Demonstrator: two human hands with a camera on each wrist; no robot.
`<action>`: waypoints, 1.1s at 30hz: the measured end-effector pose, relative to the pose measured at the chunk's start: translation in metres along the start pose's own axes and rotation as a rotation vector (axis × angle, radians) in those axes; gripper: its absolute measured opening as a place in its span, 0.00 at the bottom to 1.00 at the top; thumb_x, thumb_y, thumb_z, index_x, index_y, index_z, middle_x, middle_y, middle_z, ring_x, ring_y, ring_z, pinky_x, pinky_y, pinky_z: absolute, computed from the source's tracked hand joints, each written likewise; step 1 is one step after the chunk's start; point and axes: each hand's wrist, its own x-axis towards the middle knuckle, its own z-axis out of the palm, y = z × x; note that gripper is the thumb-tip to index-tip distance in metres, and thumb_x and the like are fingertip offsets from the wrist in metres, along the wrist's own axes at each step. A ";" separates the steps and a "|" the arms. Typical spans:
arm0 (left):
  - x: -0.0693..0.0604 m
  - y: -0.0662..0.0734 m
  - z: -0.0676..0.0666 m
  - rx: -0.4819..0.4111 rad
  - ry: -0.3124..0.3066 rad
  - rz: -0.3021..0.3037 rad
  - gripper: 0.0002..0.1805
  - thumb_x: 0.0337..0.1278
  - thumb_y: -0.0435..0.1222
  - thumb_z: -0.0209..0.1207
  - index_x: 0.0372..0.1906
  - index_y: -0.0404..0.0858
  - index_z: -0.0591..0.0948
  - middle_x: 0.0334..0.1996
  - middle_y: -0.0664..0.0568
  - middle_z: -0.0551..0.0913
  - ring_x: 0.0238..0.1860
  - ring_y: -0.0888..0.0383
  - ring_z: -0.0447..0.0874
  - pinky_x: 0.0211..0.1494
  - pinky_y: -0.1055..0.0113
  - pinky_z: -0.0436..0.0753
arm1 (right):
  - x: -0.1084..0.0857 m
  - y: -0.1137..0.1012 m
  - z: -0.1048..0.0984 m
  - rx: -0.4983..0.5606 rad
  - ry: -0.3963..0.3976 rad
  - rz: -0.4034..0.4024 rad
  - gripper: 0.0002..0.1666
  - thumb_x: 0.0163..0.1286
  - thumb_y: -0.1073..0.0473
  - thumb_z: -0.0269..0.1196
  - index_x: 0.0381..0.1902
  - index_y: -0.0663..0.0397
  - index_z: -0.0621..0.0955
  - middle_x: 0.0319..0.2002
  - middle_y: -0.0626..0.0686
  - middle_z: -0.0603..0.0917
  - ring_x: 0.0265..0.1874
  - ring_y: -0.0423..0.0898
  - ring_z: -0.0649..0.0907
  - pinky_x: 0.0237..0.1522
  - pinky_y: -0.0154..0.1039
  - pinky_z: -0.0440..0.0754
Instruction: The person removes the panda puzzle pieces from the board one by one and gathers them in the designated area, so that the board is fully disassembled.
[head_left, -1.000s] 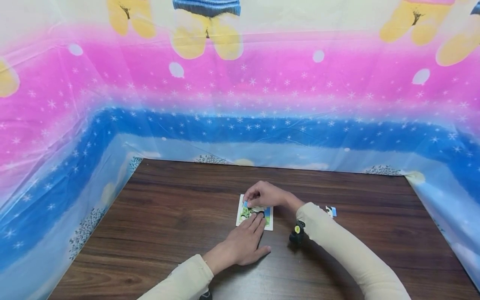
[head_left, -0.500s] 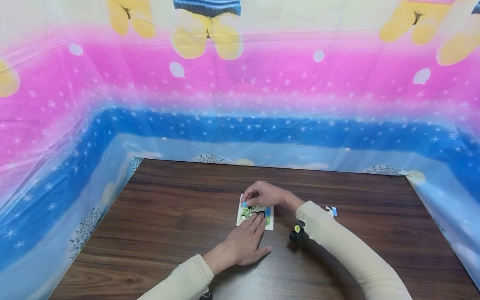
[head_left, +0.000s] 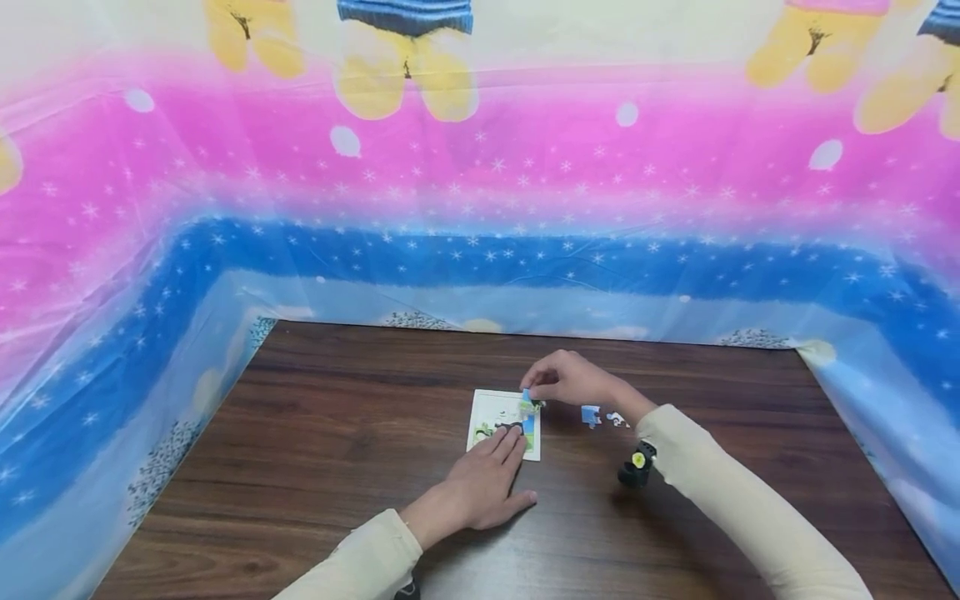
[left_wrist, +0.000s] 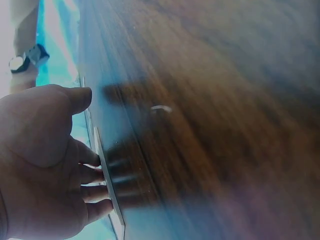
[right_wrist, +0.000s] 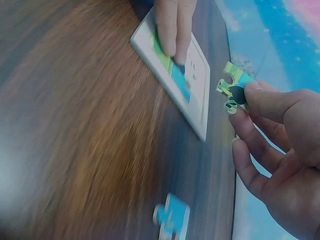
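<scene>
A small white-framed jigsaw puzzle board [head_left: 491,407] lies on the table, with some pieces in its lower part and a bare upper area. My left hand [head_left: 480,487] rests on the board's lower part, its fingers straight, covering some of the picture. At the upper right corner, my right hand [head_left: 573,379] pinches a jigsaw piece [right_wrist: 235,90] between thumb and fingers. That piece is green, blue and black; in the right wrist view it is held up, apart from the board. In the left wrist view, the left fingertips touch the board's edge [left_wrist: 111,187].
A loose blue jigsaw piece [head_left: 590,415] and a white-and-black piece [head_left: 617,419] lie to the right of the board, near the right forearm. A printed cloth [head_left: 480,275] hangs along the back and sides of the dark wooden table [head_left: 337,450].
My right hand has moved right from the board's upper left to its upper right corner, taking the jigsaw piece along. More of the loose pieces shows. The left hand stays put.
</scene>
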 end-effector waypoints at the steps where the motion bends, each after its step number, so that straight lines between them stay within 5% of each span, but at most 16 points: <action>1: 0.000 0.000 0.000 -0.003 0.001 0.002 0.44 0.76 0.61 0.43 0.80 0.32 0.58 0.81 0.41 0.54 0.81 0.47 0.51 0.81 0.59 0.54 | -0.006 0.001 -0.002 -0.003 0.005 0.003 0.11 0.75 0.57 0.65 0.49 0.52 0.89 0.42 0.41 0.89 0.44 0.38 0.86 0.55 0.47 0.84; 12: 0.000 0.001 -0.003 -0.010 0.000 -0.008 0.43 0.76 0.61 0.43 0.80 0.34 0.59 0.81 0.42 0.55 0.81 0.47 0.52 0.81 0.60 0.55 | -0.055 0.006 -0.015 -0.037 0.047 0.064 0.11 0.74 0.55 0.66 0.50 0.50 0.89 0.47 0.43 0.89 0.44 0.39 0.87 0.51 0.46 0.86; 21: 0.001 0.002 0.000 0.013 0.038 -0.010 0.43 0.76 0.61 0.43 0.79 0.33 0.60 0.80 0.42 0.57 0.80 0.48 0.54 0.81 0.60 0.56 | -0.090 0.020 -0.008 -0.021 0.066 0.113 0.10 0.73 0.55 0.67 0.47 0.47 0.90 0.45 0.42 0.88 0.44 0.39 0.86 0.43 0.37 0.85; 33: -0.001 0.005 0.001 -0.075 0.045 -0.058 0.43 0.75 0.61 0.46 0.80 0.35 0.60 0.81 0.45 0.57 0.80 0.47 0.56 0.78 0.49 0.61 | -0.108 0.025 0.006 -0.058 0.066 0.102 0.08 0.72 0.56 0.68 0.45 0.42 0.91 0.43 0.39 0.87 0.43 0.37 0.85 0.43 0.36 0.85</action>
